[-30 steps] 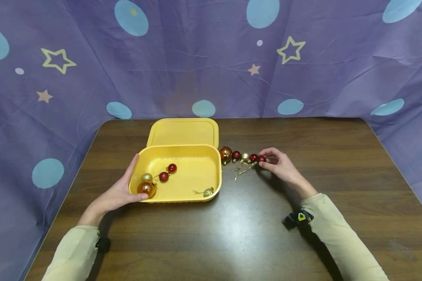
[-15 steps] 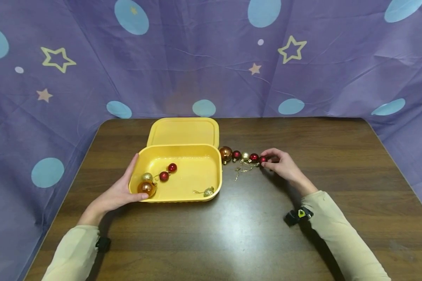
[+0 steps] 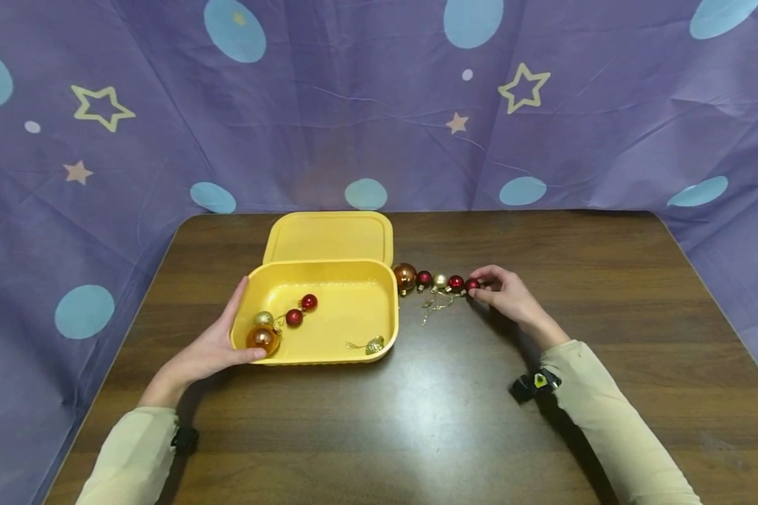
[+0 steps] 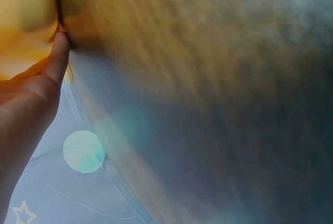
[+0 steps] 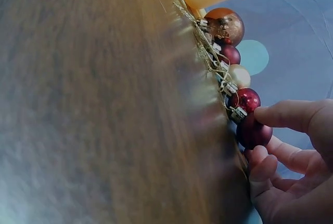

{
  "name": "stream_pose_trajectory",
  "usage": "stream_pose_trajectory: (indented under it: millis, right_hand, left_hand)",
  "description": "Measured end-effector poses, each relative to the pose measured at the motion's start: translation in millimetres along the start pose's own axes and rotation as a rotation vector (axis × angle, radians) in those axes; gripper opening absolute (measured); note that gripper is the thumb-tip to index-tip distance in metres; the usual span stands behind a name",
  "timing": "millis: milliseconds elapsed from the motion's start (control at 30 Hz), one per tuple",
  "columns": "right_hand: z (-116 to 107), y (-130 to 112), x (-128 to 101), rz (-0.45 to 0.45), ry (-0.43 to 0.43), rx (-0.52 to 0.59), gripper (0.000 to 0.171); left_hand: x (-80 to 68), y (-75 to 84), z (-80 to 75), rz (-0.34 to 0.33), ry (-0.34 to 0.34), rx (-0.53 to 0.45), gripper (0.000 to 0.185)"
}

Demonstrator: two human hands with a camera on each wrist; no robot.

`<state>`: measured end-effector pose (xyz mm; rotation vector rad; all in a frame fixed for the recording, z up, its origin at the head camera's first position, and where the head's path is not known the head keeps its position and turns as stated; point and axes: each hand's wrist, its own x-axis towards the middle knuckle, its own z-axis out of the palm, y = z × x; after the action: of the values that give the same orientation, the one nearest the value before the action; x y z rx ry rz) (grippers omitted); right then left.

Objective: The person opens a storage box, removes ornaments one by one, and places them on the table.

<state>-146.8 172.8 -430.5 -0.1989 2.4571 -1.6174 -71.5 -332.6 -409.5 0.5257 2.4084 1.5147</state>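
Both arms [image 3: 126, 456] extend forward — left grip [image 3: 210, 348] spread, right grip [image 3: 508, 298] pinching.

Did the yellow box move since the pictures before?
No. In the head view, the yellow box sits at the same spot on the table, just as far from its back edge as before.

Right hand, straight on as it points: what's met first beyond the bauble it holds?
Probably the shiny red round bauble, next in the row after the dark red ball the right hand pinches; depth unclear.
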Motion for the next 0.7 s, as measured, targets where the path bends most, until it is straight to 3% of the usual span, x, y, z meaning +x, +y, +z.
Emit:
stream_pose_trajectory:
  millis: [500,700]
  right_hand:
    - [-7.8,1.5,-4.6,0.010,-0.038,0.063,0.042]
    - [-10.9,-9.1,-7.8,0.014,0.015,0.042,0.043]
  left_hand:
    - [-0.5,-2.3,1.2,0.006,0.002,-0.007,0.119]
    - [-0.4,-2.1,0.2,0.006,0.001,-0.017,0.119]
